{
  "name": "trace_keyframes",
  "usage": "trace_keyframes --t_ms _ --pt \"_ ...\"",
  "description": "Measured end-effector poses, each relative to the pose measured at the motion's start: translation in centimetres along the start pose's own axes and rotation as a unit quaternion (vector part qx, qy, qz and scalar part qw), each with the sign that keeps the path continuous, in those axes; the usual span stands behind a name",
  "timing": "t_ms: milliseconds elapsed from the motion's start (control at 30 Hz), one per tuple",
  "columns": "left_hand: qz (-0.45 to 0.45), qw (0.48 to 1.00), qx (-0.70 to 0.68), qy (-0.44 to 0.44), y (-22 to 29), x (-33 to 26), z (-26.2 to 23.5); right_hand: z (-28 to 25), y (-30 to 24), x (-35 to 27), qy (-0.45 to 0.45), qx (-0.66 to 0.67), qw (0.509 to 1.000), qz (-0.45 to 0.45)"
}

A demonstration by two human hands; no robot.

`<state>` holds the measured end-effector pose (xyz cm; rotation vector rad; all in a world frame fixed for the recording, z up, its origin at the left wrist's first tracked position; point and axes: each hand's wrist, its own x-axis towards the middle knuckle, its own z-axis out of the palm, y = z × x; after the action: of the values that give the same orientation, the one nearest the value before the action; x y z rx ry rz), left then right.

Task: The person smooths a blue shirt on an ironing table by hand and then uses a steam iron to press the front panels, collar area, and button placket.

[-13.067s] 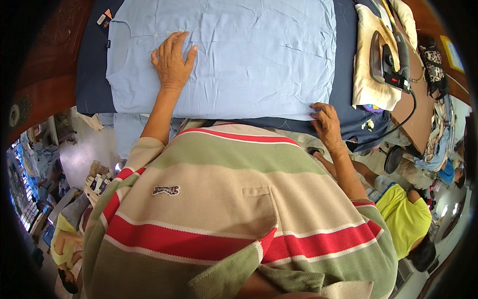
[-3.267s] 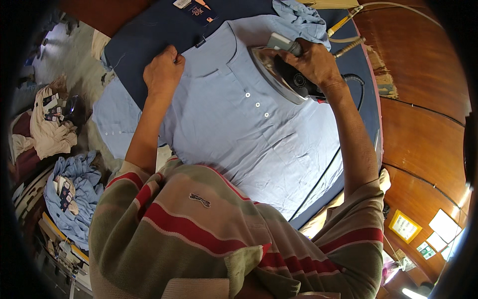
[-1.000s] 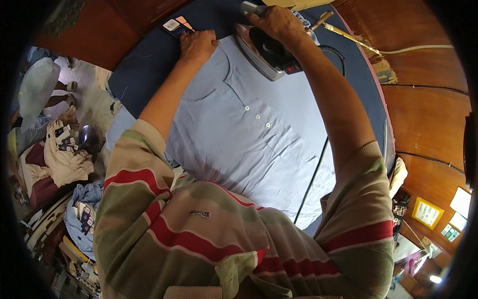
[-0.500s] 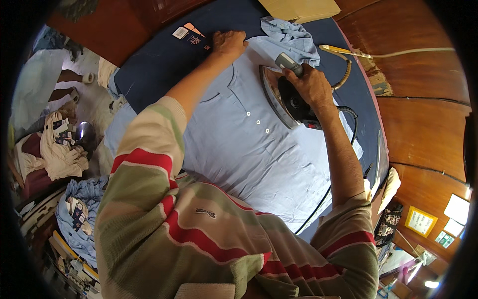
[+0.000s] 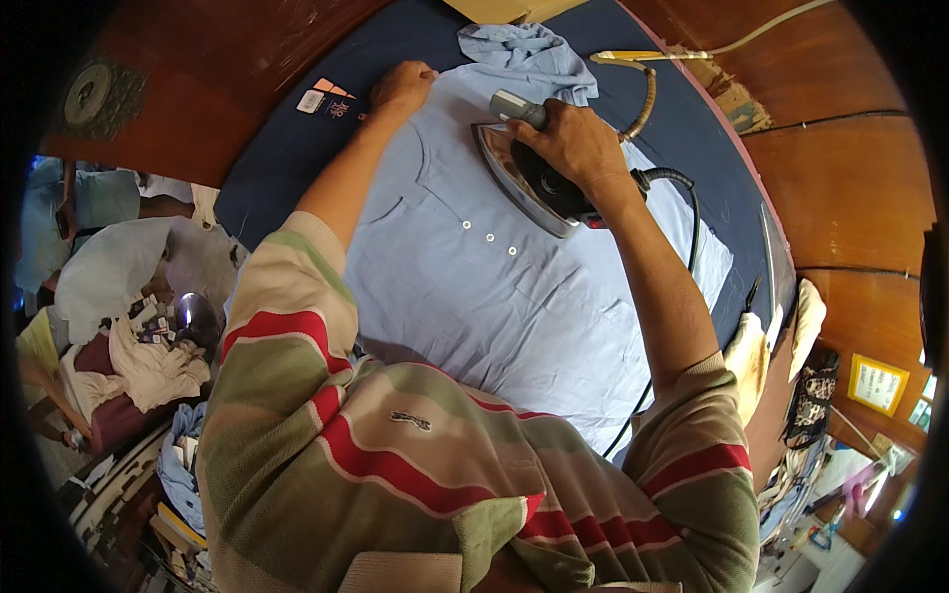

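Note:
A light-blue shirt (image 5: 435,287) with several white buttons lies spread on the dark blue padded ironing surface (image 5: 267,148), creased toward its lower part. My right hand (image 5: 573,146) is wrapped round the handle of an iron (image 5: 539,188), whose soleplate rests on the shirt right of the buttons. At the shirt's far left edge, my left hand (image 5: 403,87) has its fingers curled onto the fabric. Just left of it lie a dark tag (image 5: 336,107) and a white label (image 5: 311,101). A crumpled light-blue cloth (image 5: 529,59) sits beyond the iron.
From the iron a black cord (image 5: 694,217) loops down on the right. A coiled hose (image 5: 647,99) runs near the wooden wall (image 5: 840,188). Cardboard (image 5: 514,8) lies at the far edge. Piled garments (image 5: 148,366) and another person's arm (image 5: 59,400) are at left.
The view has swung, so the board and shirt appear shifted left and slightly turned. Both hands keep about the same places on the iron and shirt. More of the left side shows.

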<state>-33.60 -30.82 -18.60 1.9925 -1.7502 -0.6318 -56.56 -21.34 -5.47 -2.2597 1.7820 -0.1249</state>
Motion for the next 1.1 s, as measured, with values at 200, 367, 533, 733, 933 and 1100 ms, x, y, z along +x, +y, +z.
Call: trace_keyframes --t_ms 200,367,533,733,933,1100 --pt "-0.075 0.994 0.009 -0.075 0.0 1.3 -0.5 0.1 0.1 -0.1 -0.001 0.0 1.0 0.01" --pt "0.041 0.992 0.115 0.017 0.9 -0.6 -0.2 0.1 0.4 0.0 0.0 0.012 1.0 0.019" --pt "0.136 0.962 0.204 0.119 0.0 -2.0 0.2 0.3 -0.8 1.9 0.035 0.023 0.999 0.003" --pt "0.086 0.992 0.08 0.039 0.7 -1.4 -0.8 1.1 -2.0 7.3 0.066 0.006 0.998 -0.022" --pt "0.066 0.995 0.044 0.053 -1.8 -0.9 -1.6 0.9 -4.1 9.8 -0.003 -0.023 0.997 -0.068" --pt "0.014 0.992 0.026 0.125 -0.8 -6.2 -6.4 0.5 -4.0 10.5 -0.039 -0.051 0.993 -0.095"
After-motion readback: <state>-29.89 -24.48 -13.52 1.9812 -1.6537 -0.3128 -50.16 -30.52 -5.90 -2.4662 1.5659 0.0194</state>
